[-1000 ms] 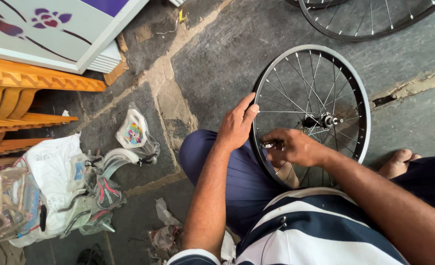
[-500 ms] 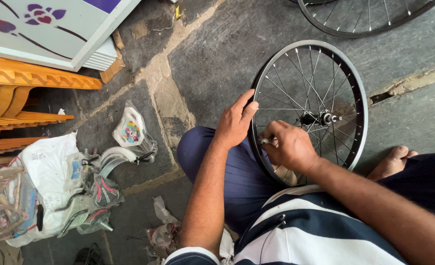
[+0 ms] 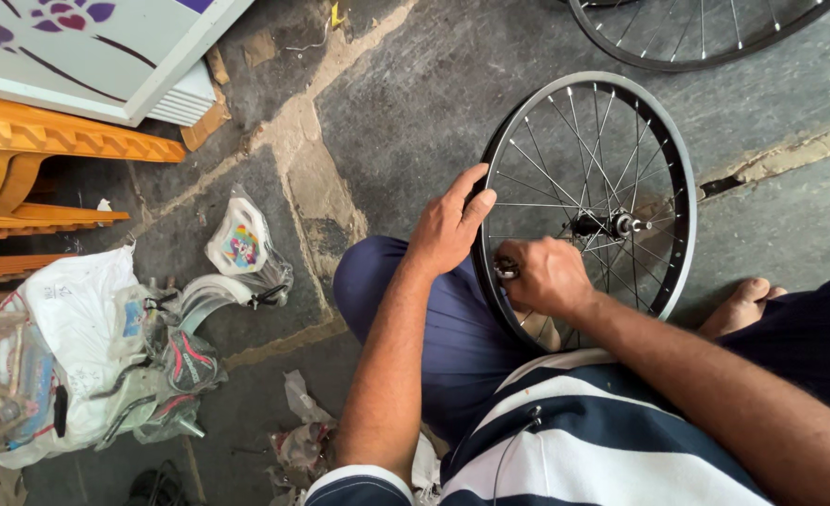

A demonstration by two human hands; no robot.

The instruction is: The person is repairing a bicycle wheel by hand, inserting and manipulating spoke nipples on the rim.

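- The bicycle wheel (image 3: pixel 588 211) stands upright on the stone floor (image 3: pixel 406 103), shifted slightly against the knee since 1 second ago.
- The left hand (image 3: pixel 452 228) stays curled over its rim.
- The right hand (image 3: pixel 546 276) still pinches what looks like 1 small spoke tool (image 3: pixel 506 272); work continues.

white plastic bags (image 3: pixel 68 309) (crumpled), orange furniture (image 3: pixel 31 150)

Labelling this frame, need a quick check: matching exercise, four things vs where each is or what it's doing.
Things:
1. left hand
2. right hand
3. second wheel
4. plastic bags

Places or states:
a. heaped on the floor at left
b. at the top edge, partly out of view
c. gripping the wheel rim
d. closed on a small tool at the spokes

Pairs: 1-c, 2-d, 3-b, 4-a
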